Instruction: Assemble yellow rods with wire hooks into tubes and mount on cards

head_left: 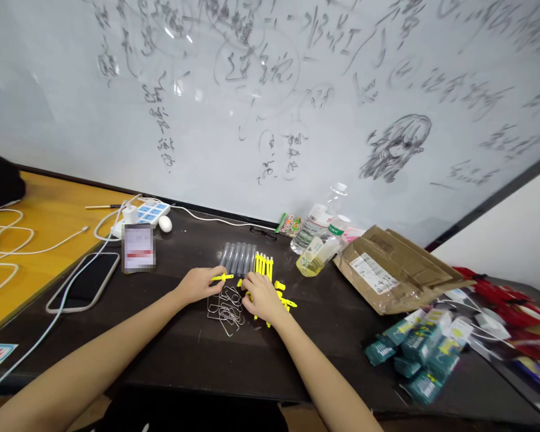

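My left hand (197, 284) pinches a thin yellow plastic piece with a short crossbar (224, 277). My right hand (261, 296) is closed, its fingers curled down among small yellow plastic parts (285, 300); what they grip is partly hidden beneath them. Just beyond the hands lie several clear plastic tubes (238, 258) side by side. Beside them is a row of yellow sticks with pale tips (264, 264), partly covered by my right hand. Between my hands, a tangle of bent metal wires (227, 307) rests on the dark table (184, 354).
Bottles (317, 255), a snack packet (289, 224) and glasses (263, 232) stand or lie at the back. A cardboard parcel (387, 270) and green boxes (425, 351) are on the right. Leftward are a phone (87, 282), power strip (150, 213) and white cables (54, 324). A whiteboard (198, 150) rises behind.
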A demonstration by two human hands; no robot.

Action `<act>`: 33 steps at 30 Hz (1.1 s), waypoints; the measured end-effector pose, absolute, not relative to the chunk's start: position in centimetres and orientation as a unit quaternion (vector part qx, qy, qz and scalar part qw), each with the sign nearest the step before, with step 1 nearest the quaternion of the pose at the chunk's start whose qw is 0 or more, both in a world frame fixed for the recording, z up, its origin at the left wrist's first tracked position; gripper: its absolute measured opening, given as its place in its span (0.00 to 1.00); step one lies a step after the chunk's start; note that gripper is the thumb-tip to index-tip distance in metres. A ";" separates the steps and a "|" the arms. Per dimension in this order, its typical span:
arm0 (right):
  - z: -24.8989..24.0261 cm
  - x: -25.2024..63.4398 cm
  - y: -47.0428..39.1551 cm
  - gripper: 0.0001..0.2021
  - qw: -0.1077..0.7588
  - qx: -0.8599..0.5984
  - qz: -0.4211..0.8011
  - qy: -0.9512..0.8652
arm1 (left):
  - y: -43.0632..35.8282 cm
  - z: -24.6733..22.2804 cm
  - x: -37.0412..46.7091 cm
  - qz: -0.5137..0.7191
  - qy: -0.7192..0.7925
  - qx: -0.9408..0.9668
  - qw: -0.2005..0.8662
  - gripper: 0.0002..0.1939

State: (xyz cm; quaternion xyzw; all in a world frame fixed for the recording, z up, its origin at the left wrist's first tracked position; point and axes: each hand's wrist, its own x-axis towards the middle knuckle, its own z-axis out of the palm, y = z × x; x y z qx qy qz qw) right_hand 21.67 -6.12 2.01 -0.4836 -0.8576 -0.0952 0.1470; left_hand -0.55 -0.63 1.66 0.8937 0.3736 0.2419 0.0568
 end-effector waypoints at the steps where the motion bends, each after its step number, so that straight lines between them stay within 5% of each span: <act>1: 2.0 21.7 -6.1 0.06 0.142 -0.490 -0.100 -0.855 | -0.7 1.7 -0.6 0.241 0.376 0.893 0.058 0.11; 8: 1.7 22.3 -5.7 0.03 0.129 -0.535 -0.140 -0.823 | -0.3 1.5 -0.8 0.258 0.358 0.894 0.072 0.20; 24: 1.5 22.1 -5.3 0.03 0.166 -0.539 -0.172 -0.808 | -0.6 2.0 -0.8 0.258 0.340 0.901 0.081 0.15; 30: 3.3 20.7 -7.1 0.03 0.173 -0.444 -0.036 -0.878 | -0.4 1.6 -0.8 0.262 0.337 0.901 0.083 0.16; 33: 3.8 19.5 -8.2 0.22 0.177 -0.392 0.016 -0.903 | -0.3 1.5 -0.8 0.272 0.331 0.899 0.090 0.16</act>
